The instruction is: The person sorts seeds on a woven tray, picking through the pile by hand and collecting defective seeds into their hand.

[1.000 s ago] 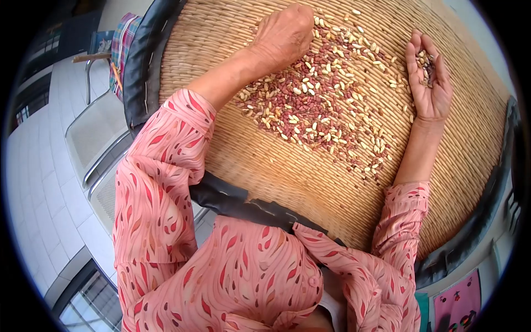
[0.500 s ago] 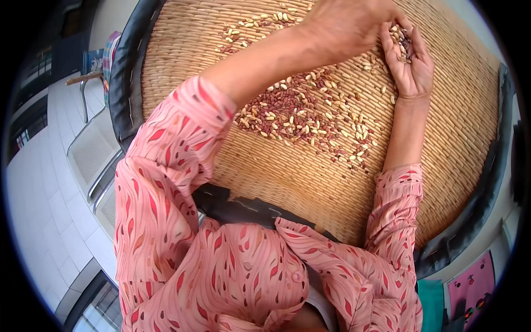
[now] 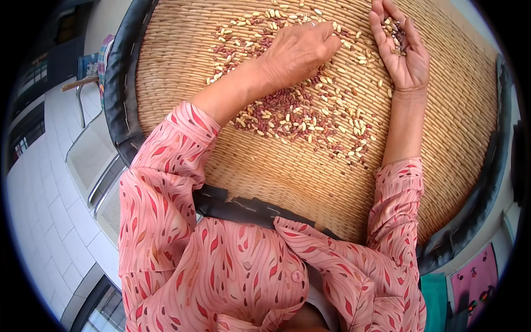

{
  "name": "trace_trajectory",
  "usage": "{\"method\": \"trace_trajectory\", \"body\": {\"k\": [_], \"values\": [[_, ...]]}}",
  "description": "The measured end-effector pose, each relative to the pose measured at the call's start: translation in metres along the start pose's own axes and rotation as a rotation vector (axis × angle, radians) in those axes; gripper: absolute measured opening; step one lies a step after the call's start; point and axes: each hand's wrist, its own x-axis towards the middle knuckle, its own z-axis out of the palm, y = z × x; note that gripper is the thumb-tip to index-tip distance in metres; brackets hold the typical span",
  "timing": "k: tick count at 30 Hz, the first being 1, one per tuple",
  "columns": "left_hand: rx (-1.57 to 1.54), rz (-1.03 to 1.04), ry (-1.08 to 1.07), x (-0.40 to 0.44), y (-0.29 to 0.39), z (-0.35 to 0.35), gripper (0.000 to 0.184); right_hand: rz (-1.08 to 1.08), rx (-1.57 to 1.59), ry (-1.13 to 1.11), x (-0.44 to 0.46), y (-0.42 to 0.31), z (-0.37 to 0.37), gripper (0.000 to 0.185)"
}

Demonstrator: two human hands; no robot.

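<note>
Dark red and pale yellow beans lie scattered over a large round woven tray. My left hand, palm down with a ring on one finger, is low over the upper part of the spread. Its fingers are curled together and their tips are hidden, so what they pinch cannot be seen. To the right, my right hand is turned palm up and cupped, cradling a small heap of mixed, mostly darker beans in its curled fingers.
A black wrapped rim borders the tray, whose near edge touches my patterned pink shirt. Metal perforated chairs stand at left on a tiled floor. Pink cloth and green cloth appear at lower right.
My left hand has moved away from the cupped right hand, leftward and down over the scattered beans. The right hand has shifted slightly up and still holds its heap.
</note>
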Motion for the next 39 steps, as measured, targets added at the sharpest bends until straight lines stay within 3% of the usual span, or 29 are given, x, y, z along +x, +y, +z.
{"method": "trace_trajectory", "body": {"k": [3,6,9,13,17,19,20,24,27,30,35,38,39], "values": [[0.027,0.017,0.06,0.001,0.0,0.002,0.008,-0.007,-0.019,-0.007,0.0,0.001,-0.001,0.036],[-0.168,-0.158,0.132,0.024,0.003,-0.004,0.004,-0.024,-0.035,0.015,-0.001,0.002,0.0,0.036],[-0.317,-0.029,0.337,0.074,0.014,-0.013,0.012,0.132,0.013,-0.289,0.007,-0.015,-0.028,0.045],[-0.3,0.055,0.382,0.1,0.02,-0.005,0.015,0.159,0.136,-0.35,0.006,-0.017,-0.031,0.045],[-0.308,0.067,0.414,0.076,-0.011,-0.029,0.006,0.098,0.155,-0.285,0.006,-0.009,-0.017,0.045],[-0.198,-0.005,0.413,0.048,-0.026,-0.034,0.004,0.019,0.095,-0.091,0.001,0.0,-0.001,0.039],[-0.12,-0.046,0.306,0.03,-0.033,-0.033,0.006,-0.017,0.062,0.006,-0.001,0.002,0.003,0.036],[0.039,-0.278,-0.064,-0.022,-0.02,-0.021,0.02,-0.013,0.065,-0.025,-0.001,0.003,0.002,0.036],[-0.068,-0.184,-0.165,-0.041,0.005,-0.02,0.027,0.081,0.1,-0.227,0.005,-0.012,-0.017,0.046],[-0.111,-0.015,-0.294,-0.063,0.028,-0.021,0.027,0.093,0.107,-0.206,0.005,-0.013,-0.019,0.046],[-0.316,0.032,-0.393,-0.093,0.035,-0.038,0.022,0.107,0.107,-0.226,0.005,-0.014,-0.019,0.045],[-0.238,-0.105,-0.437,-0.089,0.024,-0.051,0.017,0.105,0.11,-0.217,0.004,-0.014,-0.017,0.046],[-0.303,-0.183,-0.304,-0.083,0.018,-0.051,0.007,0.102,0.114,-0.21,0.004,-0.013,-0.016,0.046]]}}
